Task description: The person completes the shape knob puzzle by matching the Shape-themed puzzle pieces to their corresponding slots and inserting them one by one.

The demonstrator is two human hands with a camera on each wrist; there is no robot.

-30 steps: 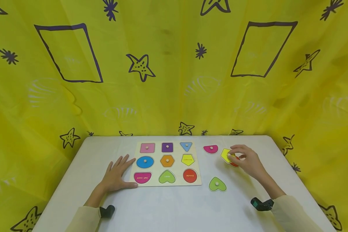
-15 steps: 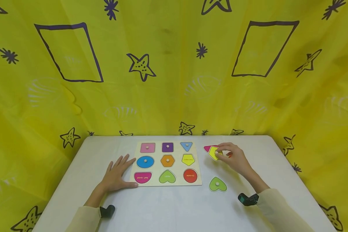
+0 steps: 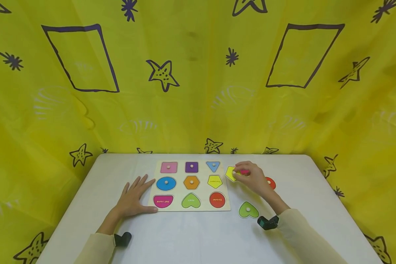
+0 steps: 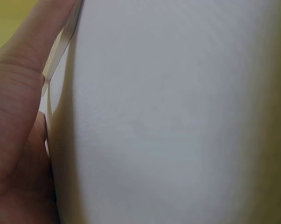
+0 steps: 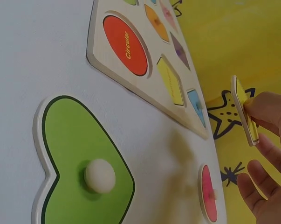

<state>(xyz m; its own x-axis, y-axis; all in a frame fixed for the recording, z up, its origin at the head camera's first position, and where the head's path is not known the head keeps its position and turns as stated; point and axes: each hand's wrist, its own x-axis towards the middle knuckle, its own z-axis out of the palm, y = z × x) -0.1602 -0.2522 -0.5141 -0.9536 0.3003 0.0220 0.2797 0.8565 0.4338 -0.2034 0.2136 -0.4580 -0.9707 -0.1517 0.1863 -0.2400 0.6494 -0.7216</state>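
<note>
A wooden shape puzzle board (image 3: pixel 226 190) lies on the white table (image 3: pixel 191 234). My right hand (image 3: pixel 238 173) pinches a yellow pentagon piece (image 3: pixel 231 173) by its knob, lifted and tilted just right of the board's edge. In the right wrist view the yellow pentagon piece (image 5: pixel 244 108) stands on edge between my fingers (image 5: pixel 267 108). A pink half-round piece (image 5: pixel 208 193) lies under that hand. My left hand (image 3: pixel 136 197) rests flat on the table, fingers spread, thumb against the board's left front corner. The pentagon slot (image 3: pixel 215 181) holds no piece.
A green heart piece (image 3: pixel 248 210) and a red circle piece (image 3: pixel 271 182) lie loose on the table, right of the board. The heart, circle and half-round slots show only labels. Five pieces sit in the board. Yellow patterned cloth (image 3: pixel 198 91) surrounds the table.
My right hand has carried the yellow pentagon leftward, from over the red circle piece to the board's right edge. The red circle is now uncovered. The left hand has not moved.
</note>
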